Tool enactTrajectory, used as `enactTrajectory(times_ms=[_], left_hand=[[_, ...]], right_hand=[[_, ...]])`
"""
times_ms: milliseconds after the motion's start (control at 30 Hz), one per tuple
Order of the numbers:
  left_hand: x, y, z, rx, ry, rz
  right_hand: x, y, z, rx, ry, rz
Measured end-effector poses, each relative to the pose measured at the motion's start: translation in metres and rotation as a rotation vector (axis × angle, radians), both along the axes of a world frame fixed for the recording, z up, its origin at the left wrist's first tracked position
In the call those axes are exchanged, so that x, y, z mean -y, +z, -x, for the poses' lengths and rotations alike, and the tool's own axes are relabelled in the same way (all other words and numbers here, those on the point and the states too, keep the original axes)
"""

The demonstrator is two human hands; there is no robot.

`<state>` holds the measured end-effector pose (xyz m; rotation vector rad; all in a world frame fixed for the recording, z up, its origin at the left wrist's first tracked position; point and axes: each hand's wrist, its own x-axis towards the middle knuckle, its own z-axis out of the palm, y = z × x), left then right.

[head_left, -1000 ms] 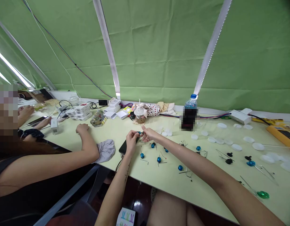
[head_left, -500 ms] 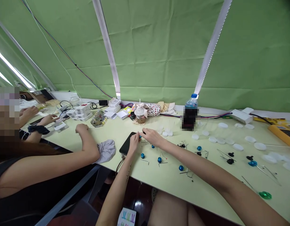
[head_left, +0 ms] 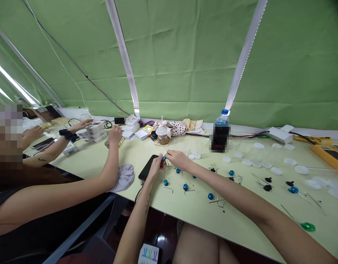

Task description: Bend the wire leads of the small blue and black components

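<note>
On the counter (head_left: pixel 201 216), left to right: a co-worker's arm (head_left: pixel 110 168) beside a grey cloth (head_left: pixel 124 177), then a black phone (head_left: pixel 147 167) just beside the left hand (head_left: pixel 157 167). Left-hand fingers pinch a small blue bead (head_left: pixel 163 158), held above the counter. Right hand (head_left: pixel 178 159) pinches the same bead from the other side. Loose blue beads (head_left: pixel 185 187) and bent wires (head_left: pixel 189 182) lie just below the hands; white plastic discs (head_left: pixel 275 171) sit further right.
</note>
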<state>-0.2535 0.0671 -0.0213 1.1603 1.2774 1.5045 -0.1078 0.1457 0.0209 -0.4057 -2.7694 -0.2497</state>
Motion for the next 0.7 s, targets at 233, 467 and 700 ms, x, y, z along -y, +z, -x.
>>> enactTrajectory(times_ms=[233, 467, 700], left_hand=[[0.0, 0.002, 0.0, 0.057, -0.053, 0.016], [0.005, 0.002, 0.004, 0.113, -0.115, 0.075], [0.003, 0.003, 0.008, 0.006, -0.001, 0.001]], right_hand=[[0.001, 0.0, -0.002, -0.001, 0.031, 0.042], [0.008, 0.0, 0.003, -0.101, 0.075, 0.16], [-0.004, -0.008, 0.01, -0.248, -0.056, 0.439]])
